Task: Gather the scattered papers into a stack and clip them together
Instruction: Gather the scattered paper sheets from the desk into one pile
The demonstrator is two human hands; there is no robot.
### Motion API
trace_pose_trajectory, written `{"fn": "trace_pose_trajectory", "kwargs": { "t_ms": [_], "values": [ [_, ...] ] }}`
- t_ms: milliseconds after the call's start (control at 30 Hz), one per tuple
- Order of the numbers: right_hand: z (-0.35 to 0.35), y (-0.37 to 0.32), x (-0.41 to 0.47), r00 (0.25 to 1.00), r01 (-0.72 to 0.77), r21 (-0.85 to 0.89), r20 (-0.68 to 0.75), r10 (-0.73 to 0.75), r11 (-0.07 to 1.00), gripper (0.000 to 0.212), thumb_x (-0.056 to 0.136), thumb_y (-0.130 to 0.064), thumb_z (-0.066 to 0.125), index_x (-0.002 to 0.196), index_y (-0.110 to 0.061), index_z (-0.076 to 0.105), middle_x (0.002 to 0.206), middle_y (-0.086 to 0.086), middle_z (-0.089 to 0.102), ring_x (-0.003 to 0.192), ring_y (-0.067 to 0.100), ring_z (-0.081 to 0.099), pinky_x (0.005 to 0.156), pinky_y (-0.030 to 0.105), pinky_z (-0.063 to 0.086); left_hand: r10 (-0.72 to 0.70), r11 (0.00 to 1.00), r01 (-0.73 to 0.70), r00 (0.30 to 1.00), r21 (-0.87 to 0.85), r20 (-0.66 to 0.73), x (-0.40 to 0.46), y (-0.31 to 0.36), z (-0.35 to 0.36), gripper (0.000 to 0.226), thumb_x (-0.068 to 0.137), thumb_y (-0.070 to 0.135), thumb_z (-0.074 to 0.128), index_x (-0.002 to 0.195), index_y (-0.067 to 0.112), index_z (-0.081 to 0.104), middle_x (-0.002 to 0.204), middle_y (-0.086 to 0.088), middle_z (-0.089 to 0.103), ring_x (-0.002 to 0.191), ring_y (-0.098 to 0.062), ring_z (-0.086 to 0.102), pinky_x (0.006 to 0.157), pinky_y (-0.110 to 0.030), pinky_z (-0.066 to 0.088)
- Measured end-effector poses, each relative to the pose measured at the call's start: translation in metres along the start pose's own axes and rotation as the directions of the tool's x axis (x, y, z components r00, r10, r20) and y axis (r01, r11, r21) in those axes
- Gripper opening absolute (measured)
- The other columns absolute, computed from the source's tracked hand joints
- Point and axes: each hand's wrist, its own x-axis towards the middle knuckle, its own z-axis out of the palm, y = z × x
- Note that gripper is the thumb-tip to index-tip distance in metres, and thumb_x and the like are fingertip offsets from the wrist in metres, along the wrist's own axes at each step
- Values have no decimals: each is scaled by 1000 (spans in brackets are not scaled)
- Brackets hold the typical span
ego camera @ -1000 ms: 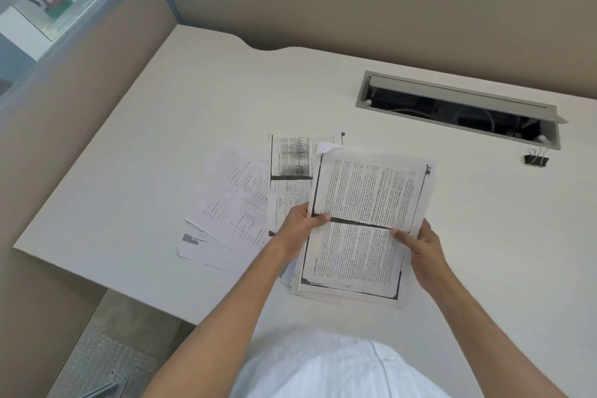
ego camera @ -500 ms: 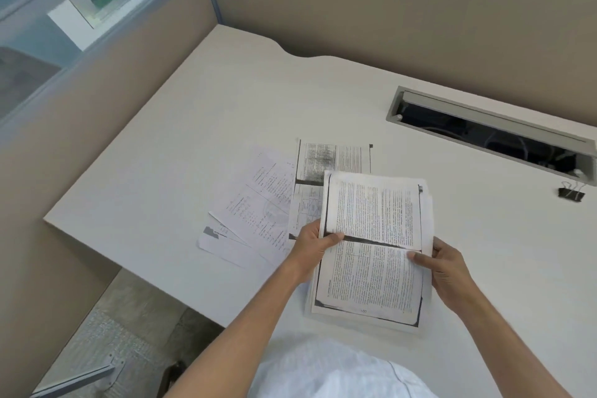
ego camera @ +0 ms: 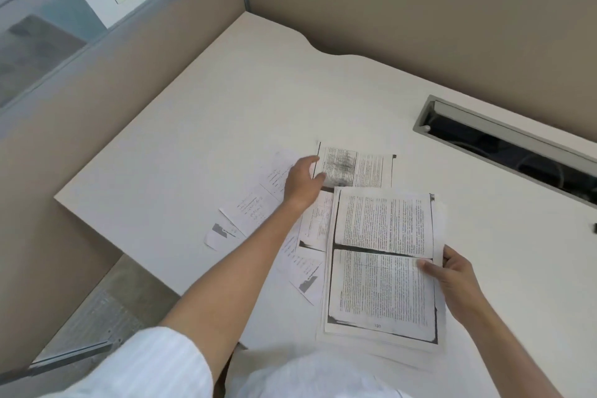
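Note:
A stack of printed papers (ego camera: 384, 262) lies on the white desk (ego camera: 200, 145) in front of me. My right hand (ego camera: 452, 278) grips its right edge, thumb on top. My left hand (ego camera: 303, 181) is stretched out to the far left corner of a loose sheet with a dark smudged print (ego camera: 352, 168); its fingers are spread at that sheet's edge and hold nothing. More loose sheets (ego camera: 255, 207) lie fanned out to the left, partly under my left arm. A black binder clip (ego camera: 594, 227) shows only as a sliver at the right edge.
A grey cable slot (ego camera: 504, 136) is cut into the desk at the back right. Tan partition walls close the desk at the back and left. The desk's left edge (ego camera: 116, 236) drops to the floor.
My left hand has let go of the stack and reached forward and left to the smudged loose sheet. The right hand still holds the stack. The camera has swung left.

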Motion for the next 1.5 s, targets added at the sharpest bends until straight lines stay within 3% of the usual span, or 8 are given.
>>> {"fn": "trace_pose_trajectory", "kwargs": {
  "t_ms": [233, 500, 633, 733, 833, 967, 1333, 1500],
  "values": [
    [-1, 6, 9, 1000, -12, -1, -6, 12, 1000, 27, 82, 12, 65, 105, -2, 69, 100, 15, 77, 89, 29, 75, 67, 31, 60, 54, 961, -65, 997, 270, 49, 57, 19, 13, 54, 93, 10, 55, 145, 7, 37, 154, -7, 33, 135, -27, 41, 110, -38, 36],
    [-5, 7, 20, 1000, -11, 2, -14, 11, 1000, 26, 83, 12, 64, 101, -6, 70, 98, 10, 78, 88, 24, 76, 66, 26, 59, -46, 887, 48, 999, 460, -16, 88, 32, 26, 46, 91, 6, 51, 137, 9, 47, 134, -12, 54, 125, -31, 46, 97, -41, 44],
    [-5, 9, 22, 1000, -14, 21, -8, 14, 1000, 27, 84, 13, 62, 99, -8, 70, 97, 8, 78, 88, 22, 76, 66, 25, 59, -66, 954, 77, 997, 289, -47, 94, 30, 27, 18, 84, 3, 50, 88, 1, 68, 81, -12, 64, 77, -28, 56, 62, -29, 43],
    [-5, 10, 24, 1000, -16, 34, 5, 16, 999, 27, 85, 12, 61, 100, -8, 71, 100, 9, 78, 90, 24, 76, 67, 27, 60, -164, 986, 164, 986, 32, -8, 92, 29, 27, 34, 86, 14, 61, 56, 13, 45, 57, -2, 39, 56, -19, 35, 56, -30, 23],
    [-6, 9, 26, 1000, -17, 52, 18, 16, 998, 28, 86, 10, 62, 102, -11, 72, 103, 10, 77, 94, 26, 75, 70, 30, 60, -244, 933, 274, 958, -232, 153, 84, 25, 20, 37, 89, 25, 65, 64, 12, 40, 65, -6, 41, 63, -17, 38, 63, -29, 28],
    [-8, 7, 27, 1000, -17, 105, 2, 17, 994, 29, 85, 11, 62, 103, -10, 72, 106, 13, 76, 95, 27, 74, 73, 33, 61, -330, 808, 456, 875, -373, 355, 65, 15, 12, 55, 87, 40, 69, 123, 0, 60, 131, -10, 62, 119, -26, 58, 107, -46, 40],
    [6, 1, 30, 998, 18, 194, -55, -7, 981, 34, 86, 14, 58, 106, -10, 69, 103, 4, 78, 99, 22, 73, 87, 35, 59, -252, 676, 593, 743, -436, 620, -2, -17, 15, 72, 72, 46, 78, 128, 4, 60, 124, -17, 68, 115, -33, 65, 97, -48, 52],
    [14, 3, 27, 998, 20, 207, -70, -6, 978, 33, 86, 13, 58, 109, -8, 68, 103, 4, 78, 100, 22, 73, 88, 35, 59, -222, 701, 579, 731, -415, 645, -32, -10, 27, 35, 81, 15, 75, 114, 8, 68, 116, -13, 72, 107, -28, 69, 88, -42, 57]
  ]
}}
